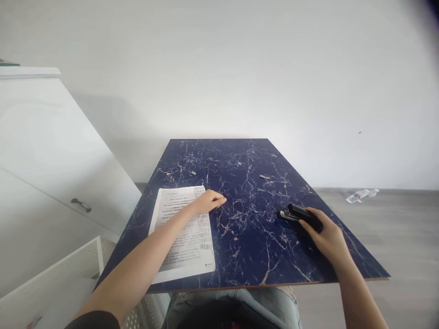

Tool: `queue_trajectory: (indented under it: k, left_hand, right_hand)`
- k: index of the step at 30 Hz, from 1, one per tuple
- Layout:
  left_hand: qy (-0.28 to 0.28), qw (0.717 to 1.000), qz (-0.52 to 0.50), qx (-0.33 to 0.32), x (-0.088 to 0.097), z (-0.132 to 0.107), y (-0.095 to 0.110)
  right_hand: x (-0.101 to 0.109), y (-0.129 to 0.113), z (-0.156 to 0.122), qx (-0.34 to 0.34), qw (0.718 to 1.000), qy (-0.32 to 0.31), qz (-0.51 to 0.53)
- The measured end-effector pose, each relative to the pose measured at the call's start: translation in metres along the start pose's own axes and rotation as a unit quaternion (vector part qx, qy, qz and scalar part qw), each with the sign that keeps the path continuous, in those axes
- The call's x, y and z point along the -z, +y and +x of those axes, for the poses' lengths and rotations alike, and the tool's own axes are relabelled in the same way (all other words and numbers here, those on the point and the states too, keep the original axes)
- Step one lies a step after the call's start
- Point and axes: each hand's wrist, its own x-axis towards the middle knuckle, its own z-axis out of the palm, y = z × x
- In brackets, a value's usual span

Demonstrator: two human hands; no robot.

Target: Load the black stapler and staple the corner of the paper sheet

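My right hand [327, 235] grips a black stapler [305, 217] near the right edge of the table. The stapler's front end points left, and its top arm looks slightly raised from the base. My left hand [210, 201] rests across the right edge of a printed sheaf of paper [176, 253]. Its fingers are curled together, with the tips just past the paper's edge. Whether anything is between them is hidden. Printed lines and a striped column down the right side show on the page, and my left forearm covers part of it.
The dark blue marble-patterned table [247, 256] stands against a white wall. Two small items, one greenish [194, 173] and one whitish-green strip [264, 177], lie farther back. A white cabinet [51, 151] is at left; a clear plastic bottle [361, 195] lies on the floor at right.
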Motion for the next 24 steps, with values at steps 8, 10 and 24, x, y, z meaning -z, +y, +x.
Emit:
queue_trajectory:
  k: [8,10,24]
  left_hand:
    - [0.004,1.0,0.006,-0.002,0.0,0.001,0.0]
    - [0.005,1.0,0.003,-0.004,0.0,0.001,0.0]
    - [0.276,0.899,-0.339,0.004,0.009,0.001,-0.017]
  right_hand:
    - [0.002,-0.007,0.001,0.02,0.999,0.018,-0.026]
    - [0.002,-0.009,0.001,0.017,0.999,0.029,-0.025]
    - [-0.068,-0.158,0.07,0.098,0.984,-0.069,0.128]
